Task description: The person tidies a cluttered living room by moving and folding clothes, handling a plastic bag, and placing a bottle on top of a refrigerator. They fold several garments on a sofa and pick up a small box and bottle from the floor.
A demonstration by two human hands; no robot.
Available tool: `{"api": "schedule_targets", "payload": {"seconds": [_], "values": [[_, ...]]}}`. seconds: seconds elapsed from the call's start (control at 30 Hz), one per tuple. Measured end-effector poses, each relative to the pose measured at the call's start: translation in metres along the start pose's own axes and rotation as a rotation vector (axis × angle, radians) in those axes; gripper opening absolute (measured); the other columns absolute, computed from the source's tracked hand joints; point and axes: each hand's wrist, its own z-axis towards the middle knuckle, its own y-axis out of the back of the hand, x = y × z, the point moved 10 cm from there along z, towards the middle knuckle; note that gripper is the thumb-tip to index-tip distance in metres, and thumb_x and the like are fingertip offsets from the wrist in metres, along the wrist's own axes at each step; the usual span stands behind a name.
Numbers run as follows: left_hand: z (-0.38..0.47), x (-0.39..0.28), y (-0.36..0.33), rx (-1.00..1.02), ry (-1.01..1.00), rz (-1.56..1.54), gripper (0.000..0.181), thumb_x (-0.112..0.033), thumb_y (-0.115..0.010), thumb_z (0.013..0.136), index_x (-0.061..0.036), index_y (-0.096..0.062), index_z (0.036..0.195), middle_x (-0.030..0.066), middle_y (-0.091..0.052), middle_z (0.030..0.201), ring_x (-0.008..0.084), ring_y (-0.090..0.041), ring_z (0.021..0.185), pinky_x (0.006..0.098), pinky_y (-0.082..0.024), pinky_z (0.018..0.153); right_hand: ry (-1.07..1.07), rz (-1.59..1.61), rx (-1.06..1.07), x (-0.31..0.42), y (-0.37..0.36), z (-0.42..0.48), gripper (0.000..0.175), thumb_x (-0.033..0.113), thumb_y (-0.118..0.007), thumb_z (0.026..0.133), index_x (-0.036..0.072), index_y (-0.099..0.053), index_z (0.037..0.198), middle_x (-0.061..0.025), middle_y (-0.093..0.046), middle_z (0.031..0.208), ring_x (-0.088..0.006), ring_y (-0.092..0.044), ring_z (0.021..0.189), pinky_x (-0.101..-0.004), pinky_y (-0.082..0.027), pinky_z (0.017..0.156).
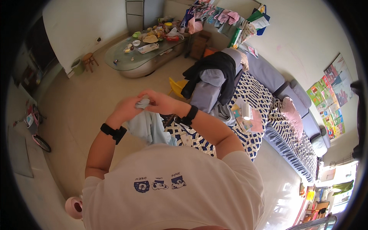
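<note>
My left hand [126, 107] and my right hand [161, 102] meet in front of my chest. Both grip the bunched upper part of a pale blue-grey cloth garment [146, 125], whose lower part hangs down below my fingers. The fingertips of the two hands come together around the gathered fabric, and some of them are hidden behind it. Black bands with small devices are strapped on both wrists. Just beyond the hanging cloth lies a patterned navy and cream bed cover [201, 143].
A grey sofa arm [205, 95] with a black garment [227, 66] over it stands ahead on the right. A yellow chair [177, 86] is beside it. Farther off are a cluttered glass-topped table [115, 57], a wooden stool [89, 61] and a clothes rack. A bicycle [36, 126] stands at the left.
</note>
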Motion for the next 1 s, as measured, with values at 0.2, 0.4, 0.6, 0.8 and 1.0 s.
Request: {"api": "schedule_targets", "payload": {"seconds": [0.2, 0.4, 0.6, 0.8, 1.0], "values": [[-0.011, 0.000, 0.072, -0.466, 0.052, 0.193, 0.041, -0.008, -0.066, 0.073, -0.0095, -0.062, 0.114, 0.0172, -0.067, 0.098, 0.0342, -0.064, 0.087, 0.0407, -0.050, 0.074, -0.048, -0.091, -0.063, -0.044, 0.007, -0.023, 0.043, 0.017, -0.067, 0.086, 0.008, -0.051, 0.126, -0.0135, -0.063, 0.092, -0.0209, -0.060, 0.086, -0.0325, -0.048, 0.078], [-0.027, 0.051, 0.121, -0.694, 0.240, 0.297, 0.038, -0.017, -0.065, 0.079, -0.0114, -0.060, 0.116, 0.0146, -0.067, 0.102, 0.0365, -0.063, 0.093, 0.0440, -0.051, 0.078, -0.363, -0.631, -0.096, -0.128, 0.070, -0.043, 0.057, 0.041, -0.064, 0.083, 0.005, -0.058, 0.128, -0.0213, -0.063, 0.118, -0.0379, -0.059, 0.111, -0.0434, -0.048, 0.093], [-0.016, 0.094, 0.074, -0.125, 0.426, 0.464, 0.034, -0.029, -0.062, 0.085, -0.0027, -0.065, 0.106, 0.0186, -0.067, 0.104, 0.0362, -0.064, 0.095, 0.0431, -0.050, 0.079, -0.354, -0.586, -0.247, -0.115, 0.103, -0.033, 0.048, 0.041, -0.063, 0.087, 0.001, -0.065, 0.113, -0.0220, -0.068, 0.102, -0.0378, -0.064, 0.097, -0.0417, -0.050, 0.084], [-0.010, 0.090, 0.058, -0.381, 0.411, 0.051, 0.037, -0.031, -0.055, 0.090, -0.0024, -0.065, 0.111, 0.0217, -0.068, 0.098, 0.0385, -0.064, 0.093, 0.0411, -0.050, 0.080, -0.237, 0.618, -0.678, -0.100, 0.095, -0.009, 0.033, 0.027, -0.058, 0.095, 0.000, -0.063, 0.114, -0.0047, -0.067, 0.093, -0.0136, -0.062, 0.080, -0.0290, -0.051, 0.073], [0.041, 0.043, 0.027, -0.455, 0.201, -0.363, 0.036, -0.024, -0.054, 0.089, -0.0043, -0.063, 0.118, 0.0213, -0.067, 0.104, 0.0364, -0.064, 0.098, 0.0409, -0.050, 0.084, 0.017, 0.106, -0.277, -0.048, 0.027, 0.031, 0.035, 0.024, -0.066, 0.089, 0.006, -0.060, 0.118, -0.0078, -0.068, 0.100, -0.0210, -0.064, 0.090, -0.0350, -0.051, 0.079]]}}
